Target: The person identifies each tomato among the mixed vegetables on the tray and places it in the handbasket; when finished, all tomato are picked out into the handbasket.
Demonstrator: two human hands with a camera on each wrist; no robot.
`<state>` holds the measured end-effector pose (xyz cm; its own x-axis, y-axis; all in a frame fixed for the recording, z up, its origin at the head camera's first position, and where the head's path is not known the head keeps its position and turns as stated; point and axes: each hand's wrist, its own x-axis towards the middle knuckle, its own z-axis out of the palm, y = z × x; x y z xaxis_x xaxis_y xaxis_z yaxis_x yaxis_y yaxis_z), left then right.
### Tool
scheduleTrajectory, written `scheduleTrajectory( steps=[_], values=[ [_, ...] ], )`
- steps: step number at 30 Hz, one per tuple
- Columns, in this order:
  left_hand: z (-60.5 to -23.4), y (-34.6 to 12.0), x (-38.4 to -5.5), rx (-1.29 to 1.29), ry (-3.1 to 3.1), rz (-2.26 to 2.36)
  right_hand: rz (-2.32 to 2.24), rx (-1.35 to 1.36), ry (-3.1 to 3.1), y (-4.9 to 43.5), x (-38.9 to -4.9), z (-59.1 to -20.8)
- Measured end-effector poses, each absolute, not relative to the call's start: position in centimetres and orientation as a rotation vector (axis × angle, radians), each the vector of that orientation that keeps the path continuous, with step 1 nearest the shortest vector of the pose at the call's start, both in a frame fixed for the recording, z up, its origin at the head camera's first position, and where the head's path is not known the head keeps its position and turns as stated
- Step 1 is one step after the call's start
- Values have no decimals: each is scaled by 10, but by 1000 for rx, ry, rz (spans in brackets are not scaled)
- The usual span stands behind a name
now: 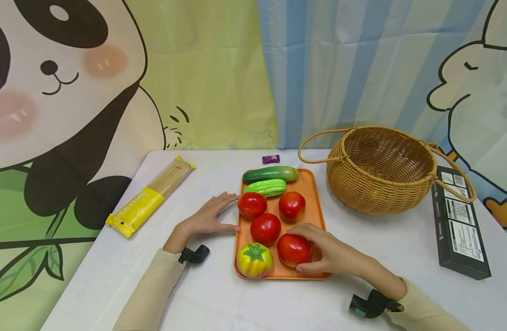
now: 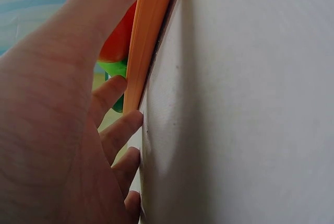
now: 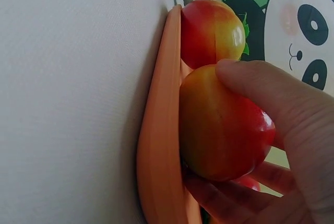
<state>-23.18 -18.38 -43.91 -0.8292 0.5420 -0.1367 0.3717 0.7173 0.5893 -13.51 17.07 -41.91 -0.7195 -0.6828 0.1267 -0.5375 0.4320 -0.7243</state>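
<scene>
My right hand (image 1: 332, 250) grips a red tomato (image 1: 293, 250) at the front right of an orange tray (image 1: 314, 197). In the right wrist view, thumb and fingers curve round this tomato (image 3: 224, 125). With fingers spread, my left hand (image 1: 208, 216) is at the tray's left side; in the left wrist view its fingertips lie by the orange rim (image 2: 148, 36). Also on the tray are a yellow-and-red tomato (image 1: 255, 262) with a green leafy top, red tomatoes (image 1: 265, 229) (image 1: 292, 206) (image 1: 252, 205), a light green cucumber (image 1: 266, 187) and a dark green one (image 1: 271, 174).
A wicker basket (image 1: 377, 188) with loop handles stands right of the tray, beside a long black box (image 1: 460, 223) with white labels. To the left lies a yellow packet of noodles (image 1: 150, 197). A small purple-wrapped sweet (image 1: 271, 159) sits behind the tray on the white tablecloth.
</scene>
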Motion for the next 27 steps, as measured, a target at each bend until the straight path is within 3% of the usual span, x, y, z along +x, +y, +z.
scheduleTrajectory(
  steps=[27],
  values=[
    [-438, -185, -231, 708, 2608, 825, -1150, -1102, 2506, 173, -136, -415]
  ],
)
